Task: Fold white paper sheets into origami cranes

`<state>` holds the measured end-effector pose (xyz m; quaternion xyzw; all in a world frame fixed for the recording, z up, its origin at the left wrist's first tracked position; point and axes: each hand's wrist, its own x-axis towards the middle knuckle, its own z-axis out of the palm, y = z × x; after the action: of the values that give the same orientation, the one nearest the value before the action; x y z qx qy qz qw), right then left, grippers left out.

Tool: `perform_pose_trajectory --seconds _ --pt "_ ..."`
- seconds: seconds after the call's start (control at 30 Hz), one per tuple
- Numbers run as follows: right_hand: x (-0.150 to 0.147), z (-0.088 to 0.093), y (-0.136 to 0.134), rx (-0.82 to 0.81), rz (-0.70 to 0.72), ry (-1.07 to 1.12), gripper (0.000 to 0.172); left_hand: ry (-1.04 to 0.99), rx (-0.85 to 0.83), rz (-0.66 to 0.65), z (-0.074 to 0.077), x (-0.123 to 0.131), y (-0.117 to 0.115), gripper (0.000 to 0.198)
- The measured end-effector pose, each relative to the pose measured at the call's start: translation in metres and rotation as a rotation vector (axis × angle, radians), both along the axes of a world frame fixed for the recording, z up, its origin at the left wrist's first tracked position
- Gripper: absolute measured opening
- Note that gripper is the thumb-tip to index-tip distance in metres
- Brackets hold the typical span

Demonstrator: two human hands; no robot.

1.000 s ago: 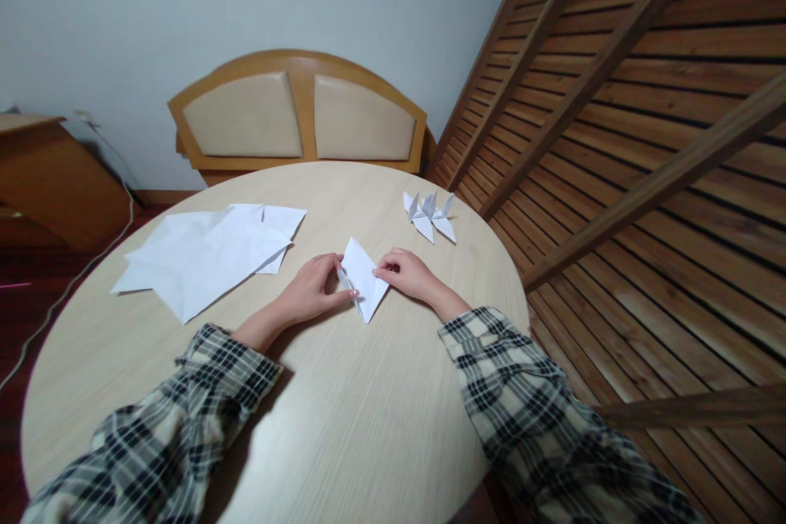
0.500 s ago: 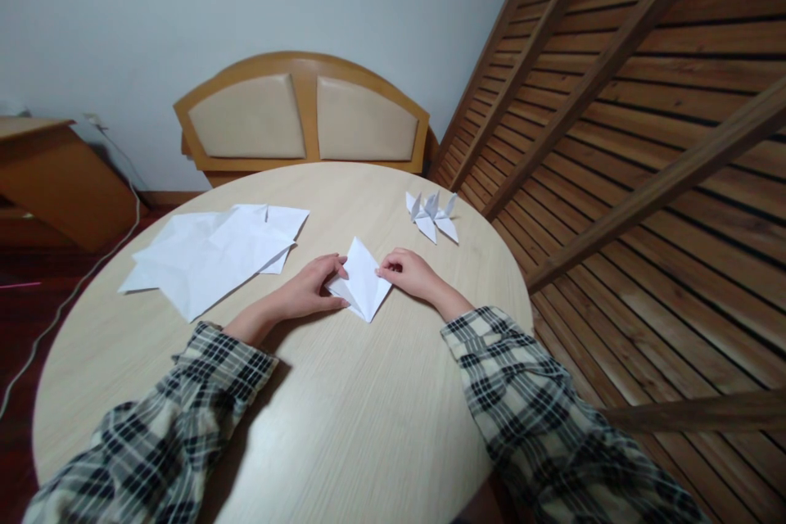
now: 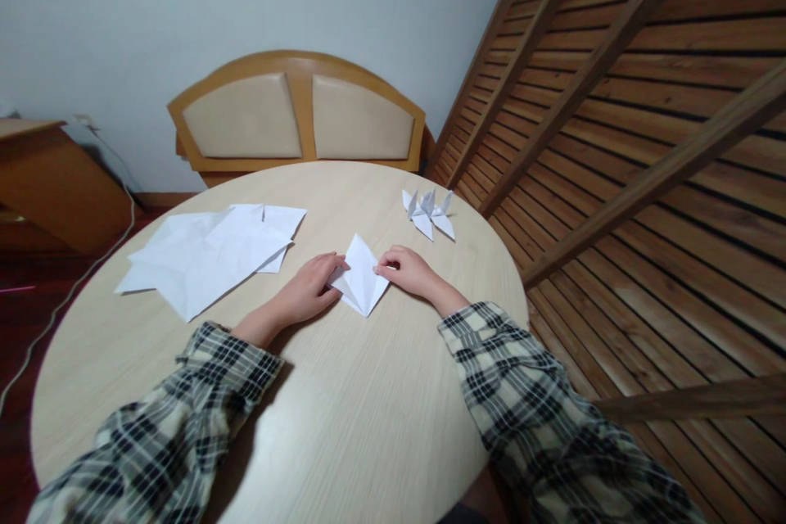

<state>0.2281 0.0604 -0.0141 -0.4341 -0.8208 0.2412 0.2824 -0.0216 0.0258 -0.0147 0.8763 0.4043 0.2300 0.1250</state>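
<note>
A white sheet of paper folded into a diamond [image 3: 364, 282] lies on the table, one corner towards me and a crease running up its middle. At its left corner my left hand [image 3: 310, 288] is closed on the edge, fingers on top and the thumb mostly hidden. My right hand [image 3: 410, 270] pinches the right edge between thumb and forefinger. Beyond it, to the right, stand several folded paper cranes [image 3: 428, 213] close together, wings and points sticking up.
Loose white sheets [image 3: 209, 254], creased and overlapping, cover the left part of the round wooden table [image 3: 344, 426]. A headboard [image 3: 305, 110] with two cream panels stands behind it. Wooden slats [image 3: 644, 180] rise along the right, and a cable [image 3: 79, 286] trails over the floor at left.
My left thumb has drawn in from the paper's lower left edge towards the fingers. My right hand keeps its pinch. The whole view has shifted slightly.
</note>
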Motion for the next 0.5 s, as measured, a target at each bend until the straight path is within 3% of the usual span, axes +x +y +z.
perform_pose_trajectory --seconds 0.13,0.33,0.5 --pt "-0.0003 -0.0008 -0.0018 0.001 -0.014 0.021 0.012 0.083 0.047 -0.01 -0.0014 0.0007 -0.0012 0.055" --pt "-0.0017 -0.0041 -0.0014 0.007 -0.024 0.065 0.007 0.139 0.073 -0.005 -0.0006 0.0016 -0.0034 0.052" --pt "-0.0018 -0.0009 0.0002 -0.006 0.023 0.096 0.025 0.11 0.076 -0.003 -0.0034 0.0005 -0.0022 0.057"
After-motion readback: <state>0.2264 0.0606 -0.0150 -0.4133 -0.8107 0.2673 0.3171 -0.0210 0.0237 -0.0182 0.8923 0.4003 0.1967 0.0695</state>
